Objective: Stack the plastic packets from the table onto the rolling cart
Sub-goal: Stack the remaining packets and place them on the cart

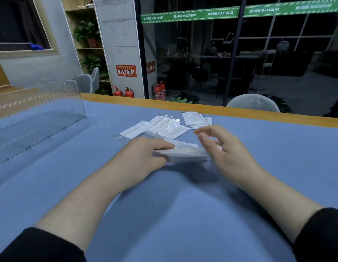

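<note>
My left hand [145,154] grips a small stack of white plastic packets [185,152] just above the blue table cover, thumb on top. My right hand [224,148] hovers at the stack's right end with its fingers loosely spread and blurred; whether it touches the stack is unclear. Beyond the hands, several loose packets [160,126] lie fanned out on the cloth. A smaller pile of packets [195,119] sits further right near the table's far edge. No rolling cart is in view.
A clear acrylic box [38,112] stands on the left part of the table [183,205]. The table's wooden far edge [240,111] runs across the view. A grey chair back [253,103] rises behind it, with a glass wall and fire extinguishers [124,91] beyond.
</note>
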The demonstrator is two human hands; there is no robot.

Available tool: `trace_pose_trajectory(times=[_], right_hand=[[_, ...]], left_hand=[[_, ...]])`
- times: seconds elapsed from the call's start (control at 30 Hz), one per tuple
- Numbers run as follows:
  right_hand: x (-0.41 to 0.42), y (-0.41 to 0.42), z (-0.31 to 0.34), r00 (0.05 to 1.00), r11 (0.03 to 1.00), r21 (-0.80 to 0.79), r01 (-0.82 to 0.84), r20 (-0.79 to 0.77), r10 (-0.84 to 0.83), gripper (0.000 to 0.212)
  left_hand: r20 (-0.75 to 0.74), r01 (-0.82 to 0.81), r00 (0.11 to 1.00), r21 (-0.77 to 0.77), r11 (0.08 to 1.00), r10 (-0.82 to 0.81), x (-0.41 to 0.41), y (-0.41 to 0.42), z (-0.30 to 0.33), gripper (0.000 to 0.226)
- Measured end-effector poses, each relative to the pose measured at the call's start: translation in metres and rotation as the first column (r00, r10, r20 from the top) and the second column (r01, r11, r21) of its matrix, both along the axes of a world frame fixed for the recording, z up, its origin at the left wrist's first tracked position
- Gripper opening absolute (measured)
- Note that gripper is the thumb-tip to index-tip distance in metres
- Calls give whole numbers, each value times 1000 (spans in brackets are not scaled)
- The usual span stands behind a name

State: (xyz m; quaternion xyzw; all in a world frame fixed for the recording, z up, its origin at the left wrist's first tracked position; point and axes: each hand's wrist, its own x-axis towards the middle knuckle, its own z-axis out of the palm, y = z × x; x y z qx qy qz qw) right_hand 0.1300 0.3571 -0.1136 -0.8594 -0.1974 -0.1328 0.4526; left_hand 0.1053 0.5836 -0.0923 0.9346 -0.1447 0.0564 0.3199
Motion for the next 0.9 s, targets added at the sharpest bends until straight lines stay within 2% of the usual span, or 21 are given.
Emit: trace_pose_trajectory(times=[0.1,0.2,0.3,0.37,0.43,0.47,0.53,0.63,0.67,0.73,0.83,0.9], right_hand=[[7,-8,5,991,997,11,75,-111,-73,22],[8,-16,6,955,995,88,46,-295,-18,22],[6,-21,9,922,996,82,36,-387,-2,22],[5,-21,11,887,973,230,4,-450,103,22],[6,-18,13,840,886,464,4,-483,249,29],[7,-17,13,849,852,523,17,-457,264,36],[13,-19,11,918,861,502,82,-374,131,42],[16,-24,14,974,914,378,145,-215,-65,15],[15,-25,14,979,937,328,122,-193,-60,9],[10,-24,14,974,967,254,35,-223,23,19],[0,-16,15,929,966,222,-136,-310,202,25],[-2,-14,18,959,992,89,-94,-259,114,31]], left_hand=[[70,77,995,-75,994,-72,-4,2,5,35],[108,135,987,-165,977,-118,-9,2,8,29],[152,150,981,-228,962,-117,-10,3,9,26],[170,155,979,-237,959,-116,-10,3,11,26],[155,158,980,-237,959,-123,-11,3,11,26],[136,149,984,-247,957,-118,-11,2,10,26],[99,101,992,-293,951,-75,-9,2,9,24],[60,-5,998,-339,941,27,-4,3,5,22],[44,-23,998,-357,934,41,-3,3,4,23],[27,-21,999,-394,919,35,-2,1,3,25],[16,-6,1000,-401,916,14,-2,-3,0,27],[2,-10,1000,-358,934,11,-1,-6,-3,30]])
